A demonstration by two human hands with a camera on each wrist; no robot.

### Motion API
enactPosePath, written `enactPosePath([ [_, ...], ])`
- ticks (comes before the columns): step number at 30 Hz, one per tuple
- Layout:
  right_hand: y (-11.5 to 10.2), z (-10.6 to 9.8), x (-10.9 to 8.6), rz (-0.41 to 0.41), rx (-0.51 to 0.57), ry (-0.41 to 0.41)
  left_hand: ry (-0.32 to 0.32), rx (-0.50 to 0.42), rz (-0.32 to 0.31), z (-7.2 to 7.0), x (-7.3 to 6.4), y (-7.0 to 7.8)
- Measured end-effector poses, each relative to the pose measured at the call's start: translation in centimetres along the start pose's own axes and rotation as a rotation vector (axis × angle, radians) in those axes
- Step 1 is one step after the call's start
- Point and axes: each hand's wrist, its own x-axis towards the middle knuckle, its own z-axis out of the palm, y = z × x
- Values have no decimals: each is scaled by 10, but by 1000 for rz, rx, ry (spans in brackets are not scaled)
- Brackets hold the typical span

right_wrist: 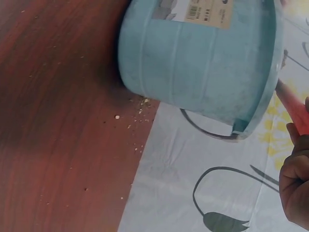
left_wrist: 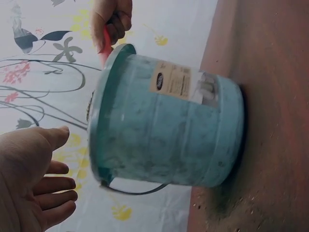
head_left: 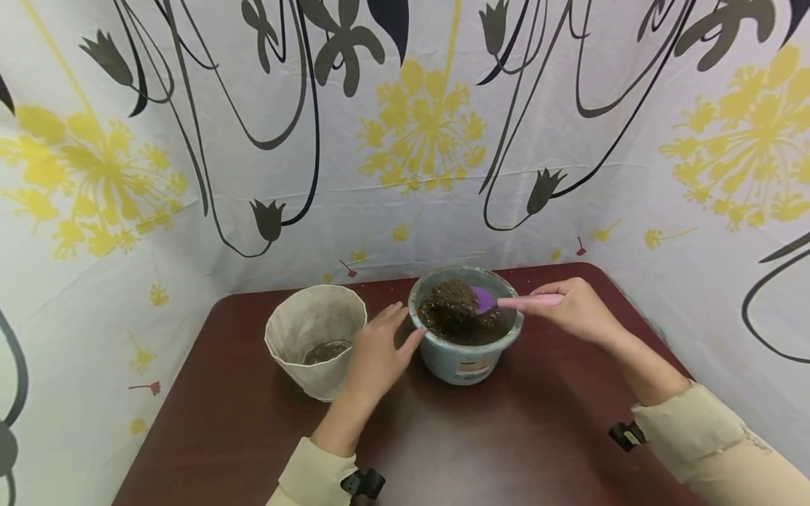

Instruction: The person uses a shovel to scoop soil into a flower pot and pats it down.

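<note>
While right fingers (head_left: 552,288) grip the heaped scoop (head_left: 484,300), left fingers (left_wrist: 56,185) extended, empty, tilting could spill soil (head_left: 454,298).

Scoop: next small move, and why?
I'd probably lift the scoop clear of the bucket rim, then swing toward the pot: the right hand grips it, soil is heaped on it, and the pot shows only a little at its bottom.
</note>
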Motion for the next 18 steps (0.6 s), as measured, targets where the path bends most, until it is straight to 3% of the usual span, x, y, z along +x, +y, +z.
enactPosePath([
  [6, -11, 0, 4, 31, 19, -19, -40, 90, 0, -16, -3, -8],
  [14, -21, 4, 11, 55, 32, -26, -49, 218, 41, -38, -6, -23],
  [18, -26, 7, 16, 74, 41, -34, -46, 234, 38, -51, -13, -34],
])
